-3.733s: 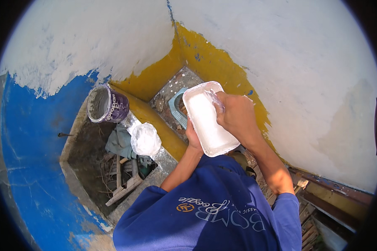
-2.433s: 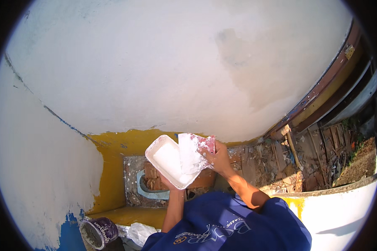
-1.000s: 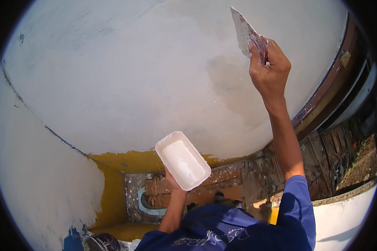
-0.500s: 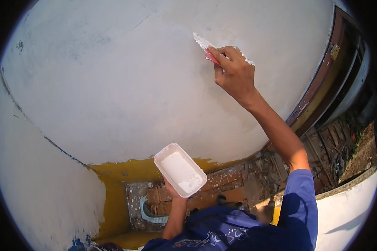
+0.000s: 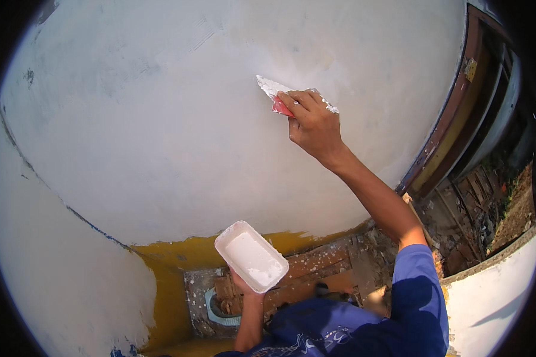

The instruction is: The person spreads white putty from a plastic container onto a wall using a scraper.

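Note:
My right hand (image 5: 317, 124) is closed around the red grip of a putty knife (image 5: 274, 88), whose wide blade is coated with white putty. The blade is at the whitish wall (image 5: 161, 149); whether its edge touches cannot be made out. Lower down, my left hand (image 5: 242, 283) holds a white rectangular plastic tub (image 5: 237, 266) from below and its near side. White putty (image 5: 256, 253) covers the inside of the tub, with a thicker lump toward the near end. Most of the left fingers are hidden behind the tub.
Yellow paint (image 5: 178, 256) runs along the wall's foot and into the left corner. Below lie a light-blue squat toilet (image 5: 217, 312) and brown boards (image 5: 307, 268) spattered white. A brown door frame (image 5: 441, 119) stands at right, with debris beneath it and a low white wall (image 5: 494, 297) nearer.
My right hand and the putty knife have moved down and left across the wall. The tub in my left hand sits slightly lower in view, and the whole view has shifted a little.

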Demonstrator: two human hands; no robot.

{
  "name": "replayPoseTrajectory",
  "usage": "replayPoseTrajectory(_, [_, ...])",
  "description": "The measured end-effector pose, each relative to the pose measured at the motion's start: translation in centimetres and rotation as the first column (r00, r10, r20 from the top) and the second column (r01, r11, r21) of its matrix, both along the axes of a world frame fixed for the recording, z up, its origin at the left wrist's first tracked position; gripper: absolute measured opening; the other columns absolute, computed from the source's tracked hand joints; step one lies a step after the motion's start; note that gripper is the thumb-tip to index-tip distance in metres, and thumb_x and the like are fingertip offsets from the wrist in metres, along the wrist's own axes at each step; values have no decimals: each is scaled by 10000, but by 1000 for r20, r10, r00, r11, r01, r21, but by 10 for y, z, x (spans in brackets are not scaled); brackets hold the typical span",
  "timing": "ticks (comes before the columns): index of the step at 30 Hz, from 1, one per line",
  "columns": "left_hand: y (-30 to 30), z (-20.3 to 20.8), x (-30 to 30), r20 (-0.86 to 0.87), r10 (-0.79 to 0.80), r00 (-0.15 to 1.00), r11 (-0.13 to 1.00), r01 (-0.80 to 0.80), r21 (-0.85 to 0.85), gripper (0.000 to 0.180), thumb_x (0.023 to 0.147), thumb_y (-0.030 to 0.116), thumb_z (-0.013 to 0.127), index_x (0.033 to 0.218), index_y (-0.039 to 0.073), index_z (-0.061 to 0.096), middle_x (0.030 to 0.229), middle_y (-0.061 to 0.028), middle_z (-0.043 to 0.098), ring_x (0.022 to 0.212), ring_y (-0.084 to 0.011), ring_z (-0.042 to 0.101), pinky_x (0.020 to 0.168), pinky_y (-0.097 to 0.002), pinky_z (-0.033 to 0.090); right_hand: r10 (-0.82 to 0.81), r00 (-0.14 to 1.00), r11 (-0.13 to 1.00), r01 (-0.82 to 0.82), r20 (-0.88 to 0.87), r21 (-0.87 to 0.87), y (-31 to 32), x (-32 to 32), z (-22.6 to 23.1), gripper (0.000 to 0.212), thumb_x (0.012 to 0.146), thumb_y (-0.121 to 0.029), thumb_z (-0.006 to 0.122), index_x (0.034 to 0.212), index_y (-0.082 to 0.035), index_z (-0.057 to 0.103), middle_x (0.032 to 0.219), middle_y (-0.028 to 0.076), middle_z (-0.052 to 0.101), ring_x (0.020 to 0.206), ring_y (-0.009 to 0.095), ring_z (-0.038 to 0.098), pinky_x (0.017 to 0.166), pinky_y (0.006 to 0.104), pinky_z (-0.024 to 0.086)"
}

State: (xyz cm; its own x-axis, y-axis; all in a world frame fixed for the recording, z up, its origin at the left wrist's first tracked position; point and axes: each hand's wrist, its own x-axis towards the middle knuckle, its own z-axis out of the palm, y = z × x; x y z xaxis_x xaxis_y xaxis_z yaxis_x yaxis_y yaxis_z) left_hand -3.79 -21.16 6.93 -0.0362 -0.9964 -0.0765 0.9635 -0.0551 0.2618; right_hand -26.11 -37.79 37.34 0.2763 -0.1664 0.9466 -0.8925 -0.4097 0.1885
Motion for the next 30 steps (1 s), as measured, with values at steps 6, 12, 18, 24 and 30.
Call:
replayPoseTrajectory(6, [-1, -18, 2, 19, 39, 999, 999, -38, -25, 637, 965, 558, 347, 1451, 150, 402, 1374, -112, 532, 1185, -375, 573, 960, -582, 494, -254, 967, 937, 240, -21, -254, -27, -37, 10, 465, 720, -25, 650, 1175, -121, 665, 1058, 12, 637, 961, 197, 639, 755, 333, 494])
replayPoseTrajectory(12, [4, -13, 12, 29, 21, 999, 999, -20, -43, 646, 969, 559, 411, 1466, 148, 386, 1401, -90, 520, 1209, -340, 569, 1004, -540, 481, -176, 975, 984, 168, -140, -64, -6, -21, -29, 409, 754, -46, 649, 1145, -157, 692, 1027, -13, 631, 919, 150, 657, 711, 327, 514])
replayPoseTrajectory(18, [1, -11, 3, 48, -8, 999, 998, 11, -64, 654, 965, 563, 415, 1470, 148, 382, 1406, -90, 518, 1215, -344, 565, 1010, -546, 473, -95, 981, 946, 143, 172, -291, -5, -93, 98, 414, 733, -4, 659, 1071, -233, 723, 1012, -28, 648, 868, 196, 630, 613, 322, 534])
replayPoseTrajectory(24, [3, -20, 7, 13, -23, 1000, 999, 23, -38, 652, 966, 567, 409, 1465, 148, 391, 1401, -84, 524, 1215, -345, 565, 1004, -546, 478, -175, 984, 980, 171, -31, -102, -9, -60, 21, 532, 653, 55, 675, 1140, -158, 700, 1012, -1, 648, 889, 212, 644, 691, 320, 552])
replayPoseTrajectory(30, [-3, -9, 5, 73, 2, 997, 1000, -4, 23, 666, 955, 587, 363, 1439, 132, 409, 1319, -135, 564, 1119, -380, 610, 921, -579, 514, 20, 998, 995, -25, 60, 94, 10, -45, -23, 495, 650, 85, 676, 1090, -140, 714, 965, 5, 657, 870, 215, 642, 646, 327, 540])
